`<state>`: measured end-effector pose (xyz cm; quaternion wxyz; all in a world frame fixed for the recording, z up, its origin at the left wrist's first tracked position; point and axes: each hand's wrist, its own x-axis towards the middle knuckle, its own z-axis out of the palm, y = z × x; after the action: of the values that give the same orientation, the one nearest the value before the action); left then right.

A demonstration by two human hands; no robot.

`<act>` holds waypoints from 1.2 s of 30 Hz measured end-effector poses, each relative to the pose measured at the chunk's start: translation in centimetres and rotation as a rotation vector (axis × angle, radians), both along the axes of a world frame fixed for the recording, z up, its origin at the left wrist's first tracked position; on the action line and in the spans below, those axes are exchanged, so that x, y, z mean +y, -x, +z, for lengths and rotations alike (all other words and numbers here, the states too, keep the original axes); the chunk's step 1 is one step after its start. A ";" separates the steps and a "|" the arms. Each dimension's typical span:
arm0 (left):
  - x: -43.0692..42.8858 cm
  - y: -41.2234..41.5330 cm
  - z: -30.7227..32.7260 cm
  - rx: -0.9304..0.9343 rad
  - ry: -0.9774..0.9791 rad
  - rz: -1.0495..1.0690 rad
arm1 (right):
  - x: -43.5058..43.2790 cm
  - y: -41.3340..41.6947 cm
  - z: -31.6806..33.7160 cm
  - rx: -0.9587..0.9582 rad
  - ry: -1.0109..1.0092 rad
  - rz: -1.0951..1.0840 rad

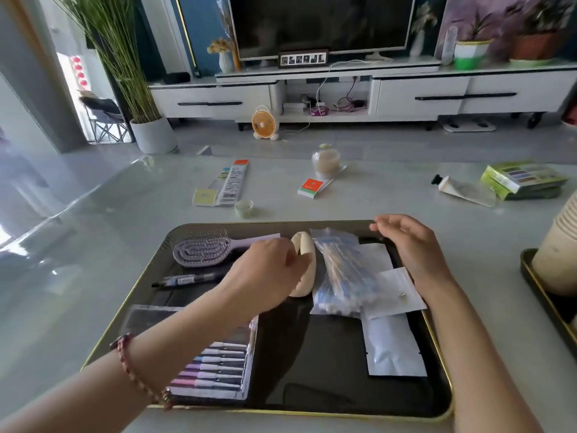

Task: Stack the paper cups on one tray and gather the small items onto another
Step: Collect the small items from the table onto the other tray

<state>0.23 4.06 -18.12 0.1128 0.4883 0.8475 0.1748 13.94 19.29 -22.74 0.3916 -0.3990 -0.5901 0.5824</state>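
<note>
Both your hands are over the black tray, which already carries most of the small items. Your left hand has its fingers curled onto the cream clip near the tray's middle, and it seems to be pinching the clip's edge. Your right hand hovers at the far right corner with its fingers loosely bent and nothing in them, just beside the bag of cotton swabs.

The clip lies with its long axis running away from you, parallel to the swab bag and almost touching it. Any nudge should therefore go along that line or to the left.

Several items lie on the table beyond the tray. The small green cup sits just past the far rim, nearer your left hand. The tube and the green boxes lie far to the right, nearer your right hand. The tube slants with its cap pointing far-left.

The paper cups stand stacked on the second tray at your right.

Your left hand covers the near part of the clip, so the exact grip is unclear. The cup stack and its tray are cut off by the frame edge, so the cups cannot be counted.
</note>
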 end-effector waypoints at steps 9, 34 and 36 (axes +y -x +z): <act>5.5 10.3 0.0 0.147 -0.121 0.199 | -0.2 -0.1 0.2 0.028 -0.011 0.196; 9.9 -0.1 -1.4 -0.202 -0.290 -0.427 | 0.5 -0.2 0.3 0.045 0.039 0.159; 10.1 -0.3 -1.7 -0.197 -0.321 -0.418 | 0.5 -0.3 0.3 0.014 0.032 0.199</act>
<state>0.53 14.14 -19.79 0.1498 0.6448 0.6748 0.3263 14.25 19.79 -22.44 0.3294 -0.3404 -0.6150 0.6304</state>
